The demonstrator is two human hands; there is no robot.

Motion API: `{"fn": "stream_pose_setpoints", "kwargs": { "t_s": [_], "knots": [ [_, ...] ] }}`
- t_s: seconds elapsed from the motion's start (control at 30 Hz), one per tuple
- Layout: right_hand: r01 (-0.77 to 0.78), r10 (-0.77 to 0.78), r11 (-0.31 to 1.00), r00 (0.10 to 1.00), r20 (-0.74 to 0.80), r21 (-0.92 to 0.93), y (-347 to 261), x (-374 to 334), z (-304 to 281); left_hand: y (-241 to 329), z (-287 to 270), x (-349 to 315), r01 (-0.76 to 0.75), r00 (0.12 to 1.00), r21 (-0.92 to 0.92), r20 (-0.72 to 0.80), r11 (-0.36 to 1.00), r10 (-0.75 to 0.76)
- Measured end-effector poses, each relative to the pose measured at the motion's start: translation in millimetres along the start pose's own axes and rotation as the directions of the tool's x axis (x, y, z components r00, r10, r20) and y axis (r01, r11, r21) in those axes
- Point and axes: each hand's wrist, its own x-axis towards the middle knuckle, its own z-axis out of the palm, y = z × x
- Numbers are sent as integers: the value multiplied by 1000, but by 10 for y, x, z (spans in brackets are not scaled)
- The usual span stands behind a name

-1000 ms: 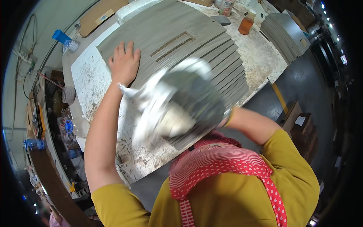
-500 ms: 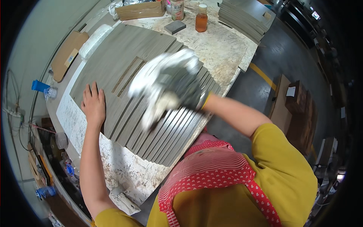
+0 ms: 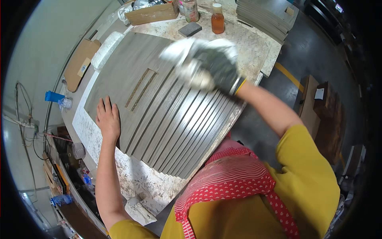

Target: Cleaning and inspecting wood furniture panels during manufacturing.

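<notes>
A fanned stack of grey wood-grain panels (image 3: 131, 55) lies in front of me, its edges stepped like stairs toward the near right. In the top panel is a long rectangular slot (image 3: 141, 89) with raw brown edges. My left hand (image 3: 108, 119), bare, rests flat on the left border of that panel, fingers a little apart. A dark glove with a yellow cuff covers my right hand (image 3: 219, 69), which grips a bunched white cloth (image 3: 179, 51) over the far right part of the stack. Motion blurs the cloth, and its contact with the panels cannot be made out.
The stack lies on a stained white worktable (image 3: 246, 44). At its far side are a grey block (image 3: 190, 29), a bottle of amber liquid (image 3: 217, 22), a cardboard box (image 3: 153, 15) and a second panel stack (image 3: 266, 18). A crumpled white cloth (image 3: 140, 211) lies by the near edge.
My right hand has swept the white cloth away from me and to the right across the panels. My left hand keeps its place on the top panel; the whole view has shifted slightly.
</notes>
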Motion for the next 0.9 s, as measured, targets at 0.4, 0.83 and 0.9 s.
{"fn": "stream_pose_setpoints", "kwargs": {
  "t_s": [0.4,0.83,0.9],
  "knots": [
    [401,-424,780,903,65,-481,-732,-376,996,41,-7,65,31,999,-27,-23,999,-32],
    [526,-581,610,806,118,-593,-777,-392,690,66,18,10,13,995,-59,-100,998,-19],
    [638,-533,682,768,354,-357,-1179,-670,1334,129,13,40,-7,993,-89,-116,996,-4]
  ]
}}
